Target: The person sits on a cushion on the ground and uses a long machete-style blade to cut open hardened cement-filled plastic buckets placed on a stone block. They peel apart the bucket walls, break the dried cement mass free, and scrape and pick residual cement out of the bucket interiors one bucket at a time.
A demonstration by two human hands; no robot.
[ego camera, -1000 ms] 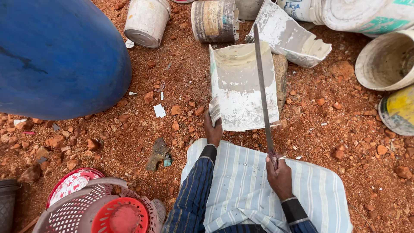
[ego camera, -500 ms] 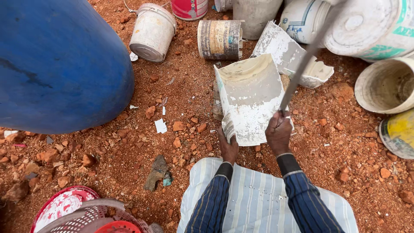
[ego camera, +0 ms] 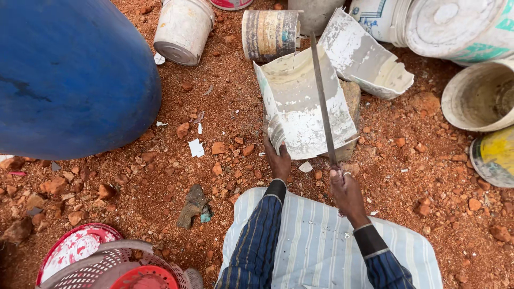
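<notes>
Since half a second ago the right hand (ego camera: 348, 194) has dropped back toward the body, and the long blade (ego camera: 323, 104) it carries now lies down across the white plastic piece (ego camera: 305, 101) instead of being lifted above it.

Going left to right: a big blue drum (ego camera: 64, 75) fills the upper left of the ground, and red and grey plastic baskets (ego camera: 101, 265) sit at the lower left corner. A grey stone (ego camera: 191, 206) lies on the red gravelly soil (ego camera: 160, 176) between them and the person's knees, with small white scraps scattered nearby. Above, a dirty white bucket (ego camera: 182, 29) lies on its side, and next to it a paint-streaked can (ego camera: 269, 35).

The left hand (ego camera: 278, 160) has its grip closed on the curled lower left edge of the white plastic piece, which rests propped on a stone block (ego camera: 352, 99) just in front of the knees. The right hand's grip is wrapped tight round the blade's handle, just beside the lower right corner of the piece; the blade runs up over its middle. A striped cloth (ego camera: 316, 246) covers the lap.

Further right lie a broken white bucket fragment (ego camera: 369, 56), a white bucket with blue and green print (ego camera: 455, 27), an open cream bucket (ego camera: 479, 96) and a yellow-labelled can (ego camera: 495, 155) at the right edge.
</notes>
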